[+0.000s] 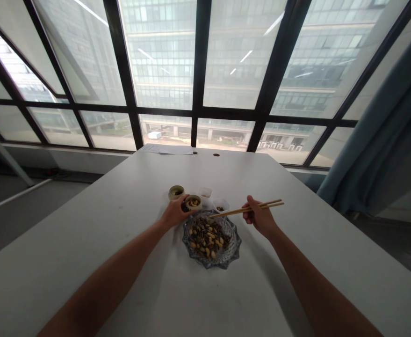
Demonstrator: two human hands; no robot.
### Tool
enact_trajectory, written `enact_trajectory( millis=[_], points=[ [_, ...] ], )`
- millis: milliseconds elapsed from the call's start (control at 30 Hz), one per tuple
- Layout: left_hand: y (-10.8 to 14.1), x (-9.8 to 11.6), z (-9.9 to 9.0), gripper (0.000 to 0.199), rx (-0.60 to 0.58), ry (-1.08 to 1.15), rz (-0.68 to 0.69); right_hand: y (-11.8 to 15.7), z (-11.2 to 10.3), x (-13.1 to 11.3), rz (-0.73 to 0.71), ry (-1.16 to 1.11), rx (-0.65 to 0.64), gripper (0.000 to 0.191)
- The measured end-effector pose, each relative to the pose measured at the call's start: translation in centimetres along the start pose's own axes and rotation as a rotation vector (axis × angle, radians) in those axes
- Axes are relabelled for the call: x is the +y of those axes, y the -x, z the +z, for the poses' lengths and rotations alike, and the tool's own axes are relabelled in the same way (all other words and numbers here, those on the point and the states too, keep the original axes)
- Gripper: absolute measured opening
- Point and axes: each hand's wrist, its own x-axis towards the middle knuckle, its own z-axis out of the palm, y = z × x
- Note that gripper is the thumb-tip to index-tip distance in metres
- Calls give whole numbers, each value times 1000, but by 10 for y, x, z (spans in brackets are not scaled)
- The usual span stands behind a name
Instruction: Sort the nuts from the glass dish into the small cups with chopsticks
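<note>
My left hand [176, 213] grips a small round cup [193, 203] with nuts in it, just behind the rim of a glass bowl. In my right hand [259, 218] is a pair of wooden chopsticks [238, 211], their tips over the back of the bowl. Whether the tips pinch anything is too small to tell. The faceted glass bowl [235, 250] holds sunflower seeds [205, 229] and peanuts [212, 254]. A second small cup [176, 192] with dark contents stands behind my left hand. Two little clear dishes [205, 192] [221, 205] sit to the right of the held cup.
The white table [128, 262] stretches toward large black-framed windows [166, 61]. Papers [168, 149] lie at its far edge, near two round holes. A blue curtain [377, 126] hangs at the right, and a white table frame [10, 159] stands at the left.
</note>
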Motion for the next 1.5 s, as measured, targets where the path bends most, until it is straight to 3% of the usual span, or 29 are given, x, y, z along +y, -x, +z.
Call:
enact_trajectory(
  millis=[400,667,1167,1500],
  points=[
    [2,0,0,69,24,75,43,-9,-17,15,191,-163,131,49],
    [3,-5,6,75,48,198,80,-12,-23,20,202,-136,123,48],
    [4,-4,3,64,41,75,220,-9,-20,19,219,-128,128,46],
    [4,-5,4,64,40,51,240,-11,-24,23,196,-120,103,46]
  ],
)
